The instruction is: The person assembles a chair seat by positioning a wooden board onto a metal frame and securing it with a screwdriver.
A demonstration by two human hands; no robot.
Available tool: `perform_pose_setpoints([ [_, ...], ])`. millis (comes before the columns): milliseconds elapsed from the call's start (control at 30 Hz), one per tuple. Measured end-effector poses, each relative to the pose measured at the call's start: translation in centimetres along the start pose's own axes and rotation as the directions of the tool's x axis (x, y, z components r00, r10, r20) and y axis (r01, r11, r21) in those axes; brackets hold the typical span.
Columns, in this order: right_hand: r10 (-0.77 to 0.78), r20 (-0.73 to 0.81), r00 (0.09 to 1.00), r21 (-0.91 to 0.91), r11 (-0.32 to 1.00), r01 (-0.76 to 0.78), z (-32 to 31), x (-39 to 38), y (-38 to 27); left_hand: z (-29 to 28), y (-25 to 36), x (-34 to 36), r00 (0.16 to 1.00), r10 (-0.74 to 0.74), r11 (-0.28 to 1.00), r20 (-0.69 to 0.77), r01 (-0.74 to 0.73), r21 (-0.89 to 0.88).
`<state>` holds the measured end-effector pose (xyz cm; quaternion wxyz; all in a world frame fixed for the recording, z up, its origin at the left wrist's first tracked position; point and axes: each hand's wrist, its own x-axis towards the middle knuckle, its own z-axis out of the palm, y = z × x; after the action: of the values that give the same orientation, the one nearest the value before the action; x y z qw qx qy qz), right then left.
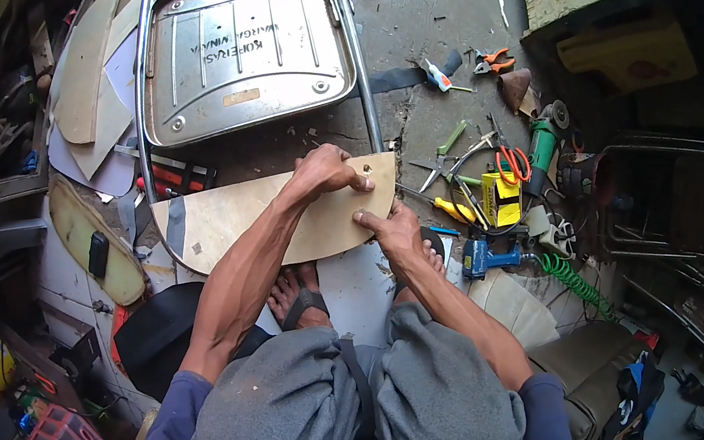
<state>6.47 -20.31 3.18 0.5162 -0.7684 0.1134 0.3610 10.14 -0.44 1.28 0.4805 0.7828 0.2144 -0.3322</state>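
Note:
My left hand (323,171) grips the upper edge of a curved pale plywood panel (325,221), its thumb pressed on the face below a small hole near the right end. My right hand (391,230) holds the panel's lower right edge, thumb on top. A grey strip (175,227) crosses the panel's left end. The panel lies across the tubes of a metal chair frame (368,105), whose steel seat (249,53) sits just beyond my hands. Both my feet (301,294) in sandals show beneath the panel.
Right: pliers (488,62), glue tube (438,76), scissors (513,164), yellow box (500,200), green grinder (542,148), blue air tool (490,259) with coiled hose (577,283), metal frames (684,159). Left: stacked board pieces (87,57), padded piece (88,241). Yellow-handled screwdriver (452,209) lies beside my right hand.

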Motion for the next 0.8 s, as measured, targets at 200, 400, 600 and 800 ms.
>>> perform_pose_setpoints([
  [200, -0.041, -0.022, 0.999, -0.029, 0.999, 0.040, -0.1, -0.3, -0.8, -0.5, 0.2, 0.0, 0.999, 0.010, 0.999, 0.047, -0.008, -0.048],
  [400, 0.158, 0.180, 0.971, 0.231, 0.953, -0.197, -1.9, -0.8, 0.1, -1.0, 0.1, -0.3, 0.996, -0.028, 0.989, 0.085, 0.040, -0.141],
  [600, 0.149, 0.196, 0.969, 0.073, 0.983, -0.166, -2.0, -0.7, 1.0, -0.6, 0.4, -0.4, 0.997, -0.032, 0.993, 0.076, 0.041, -0.114],
  [800, 0.109, 0.101, 0.989, -0.201, 0.976, -0.087, -1.2, 0.1, -0.5, -1.1, -0.3, -0.2, 0.997, -0.012, 0.974, 0.081, 0.030, -0.224],
])
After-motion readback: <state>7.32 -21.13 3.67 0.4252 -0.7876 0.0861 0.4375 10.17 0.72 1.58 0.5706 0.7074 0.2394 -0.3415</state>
